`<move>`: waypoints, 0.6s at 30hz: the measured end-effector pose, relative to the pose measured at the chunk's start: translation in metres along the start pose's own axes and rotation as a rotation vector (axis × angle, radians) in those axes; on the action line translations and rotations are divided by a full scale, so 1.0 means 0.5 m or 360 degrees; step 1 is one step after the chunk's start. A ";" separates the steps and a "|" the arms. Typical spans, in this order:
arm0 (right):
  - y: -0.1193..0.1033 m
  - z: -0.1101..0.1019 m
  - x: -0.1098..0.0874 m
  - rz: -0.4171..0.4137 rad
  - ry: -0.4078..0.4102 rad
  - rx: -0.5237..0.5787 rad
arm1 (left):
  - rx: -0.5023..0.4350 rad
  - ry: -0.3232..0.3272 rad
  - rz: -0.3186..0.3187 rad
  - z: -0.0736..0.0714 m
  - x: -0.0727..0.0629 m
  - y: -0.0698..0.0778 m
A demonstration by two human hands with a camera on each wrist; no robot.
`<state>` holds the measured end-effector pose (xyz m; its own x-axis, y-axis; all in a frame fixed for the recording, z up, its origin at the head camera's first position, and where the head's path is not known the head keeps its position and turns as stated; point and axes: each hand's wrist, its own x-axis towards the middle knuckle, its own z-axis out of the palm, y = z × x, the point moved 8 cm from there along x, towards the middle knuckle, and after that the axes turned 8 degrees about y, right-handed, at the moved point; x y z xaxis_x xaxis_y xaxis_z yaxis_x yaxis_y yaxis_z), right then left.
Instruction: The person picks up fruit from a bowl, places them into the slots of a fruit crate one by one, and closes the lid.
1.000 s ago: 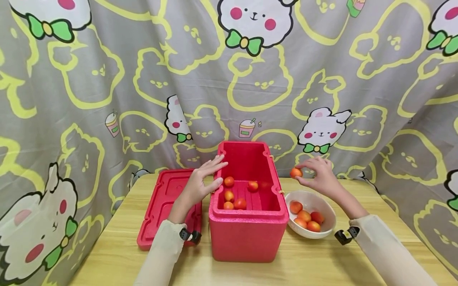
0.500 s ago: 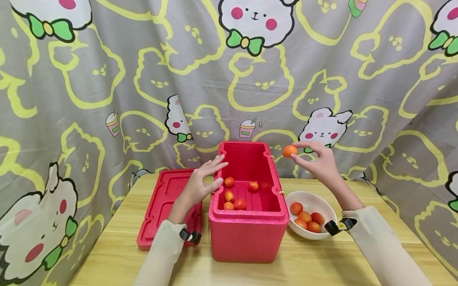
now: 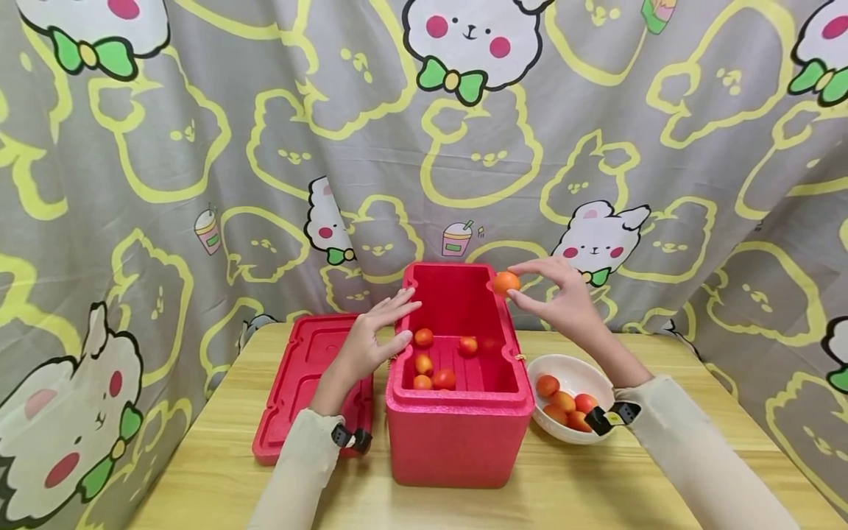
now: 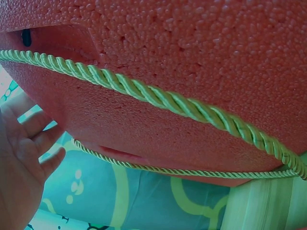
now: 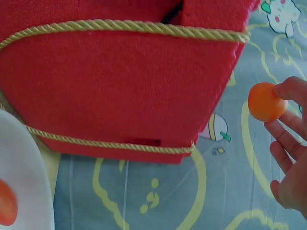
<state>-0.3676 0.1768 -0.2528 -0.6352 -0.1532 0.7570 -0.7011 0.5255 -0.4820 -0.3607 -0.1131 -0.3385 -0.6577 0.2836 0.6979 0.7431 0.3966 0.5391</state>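
Between thumb and fingertips my right hand (image 3: 563,298) pinches an orange apricot (image 3: 506,283), held at the right rim of the red foam box (image 3: 457,442). In the right wrist view the same apricot (image 5: 266,102) is beside the box's far end. My left hand (image 3: 371,331) rests at the box's left rim with its fingers extended. In the left wrist view that hand (image 4: 24,163) lies against the box's side. Several apricots (image 3: 444,379) lie on the box floor, mostly on the left. Right of the box a white bowl (image 3: 599,379) holds several more apricots (image 3: 563,401).
A red lid (image 3: 281,412) lies flat on the wooden table (image 3: 218,456), left of the box. Yellow twisted rope (image 4: 158,98) runs along the box's sides. A patterned curtain (image 3: 384,147) hangs close behind the table.
My right hand has risen from above the bowl and moved left with the apricot to the box's right rim. My left hand has stayed in place.
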 end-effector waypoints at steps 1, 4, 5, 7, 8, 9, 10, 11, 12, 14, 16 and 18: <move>-0.006 0.005 0.000 -0.0018 -0.0013 0.0002 | -0.0001 0.0001 0.0000 0.000 0.000 0.000; -0.022 0.019 0.000 -0.0071 -0.0040 0.0021 | -0.0011 0.0004 0.0002 0.000 0.000 0.000; -0.027 0.023 0.000 -0.0093 -0.0045 0.0028 | -0.0011 0.0002 0.0000 0.000 0.000 -0.001; -0.039 0.031 -0.001 -0.0149 -0.0050 0.0043 | -0.0014 0.0003 0.0007 0.000 0.000 -0.001; -0.044 0.035 -0.002 -0.0174 -0.0053 0.0046 | -0.0014 0.0004 0.0011 0.001 0.000 -0.001; -0.050 0.039 -0.004 -0.0199 -0.0058 0.0049 | -0.0014 0.0005 0.0014 0.001 -0.001 -0.001; -0.057 0.044 -0.005 -0.0227 -0.0063 0.0048 | -0.0012 0.0006 0.0018 0.001 -0.001 0.000; -0.063 0.048 -0.007 -0.0250 -0.0068 0.0042 | -0.0011 0.0007 0.0018 0.001 -0.001 -0.001; -0.069 0.052 -0.008 -0.0275 -0.0076 0.0033 | -0.0013 0.0009 0.0019 0.000 0.000 0.000; -0.080 0.062 -0.012 -0.0316 -0.0095 0.0016 | -0.0010 0.0012 0.0019 0.000 0.000 0.000; -0.090 0.072 -0.015 -0.0360 -0.0115 0.0001 | -0.0008 0.0012 0.0016 0.000 0.001 0.000; -0.095 0.083 -0.020 -0.0405 -0.0138 -0.0015 | -0.0004 0.0011 0.0007 0.000 0.001 -0.001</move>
<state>-0.3412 0.1186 -0.2557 -0.4645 -0.3521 0.8126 -0.8389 0.4688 -0.2764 -0.3615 -0.1133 -0.3385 -0.6536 0.2790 0.7035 0.7462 0.3929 0.5375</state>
